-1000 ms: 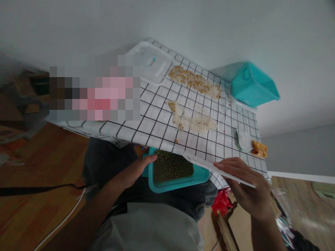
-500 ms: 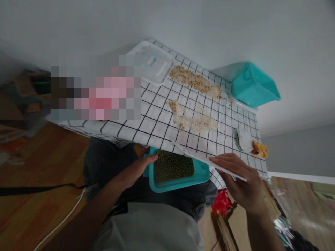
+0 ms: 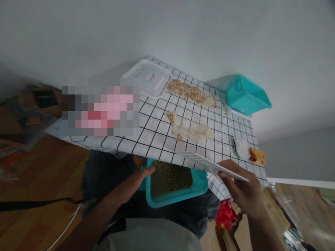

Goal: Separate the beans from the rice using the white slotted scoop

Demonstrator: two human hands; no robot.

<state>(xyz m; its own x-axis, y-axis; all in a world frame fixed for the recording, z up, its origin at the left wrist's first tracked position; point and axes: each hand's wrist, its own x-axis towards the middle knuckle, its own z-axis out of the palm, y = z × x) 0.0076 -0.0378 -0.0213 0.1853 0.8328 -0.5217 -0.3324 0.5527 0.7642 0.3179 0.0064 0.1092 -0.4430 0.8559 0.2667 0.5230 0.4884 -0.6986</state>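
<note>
My left hand (image 3: 132, 186) grips the left rim of a teal plastic bin (image 3: 178, 201), thumb over the edge and other fingers hidden beneath. Small dark green beans (image 3: 171, 177), like mung beans, lie in the bin, which is at my lap below the table edge. With my right hand (image 3: 243, 188) I hold a thin white slotted panel (image 3: 205, 162) by its right end, thumb on the near face. The panel is tilted along the table's front edge, above the bin. Beyond it, a patch of pale grains (image 3: 195, 132) mixed with yellow kernels is spread on the checked tablecloth (image 3: 154, 123).
Farther back lies a second strip of yellow kernels and pale grains (image 3: 192, 92). A clear plastic lid (image 3: 149, 78) is at the back left, and an empty-handed teal bin (image 3: 246, 96) stands at the back right. A white packet (image 3: 241, 148) and an orange wrapper (image 3: 258, 156) lie on the right.
The panel has turned in my right hand, so its slots now show. My left hand stays on the bin's rim. The whole scene sits lower in view, as my head has tilted up.
</note>
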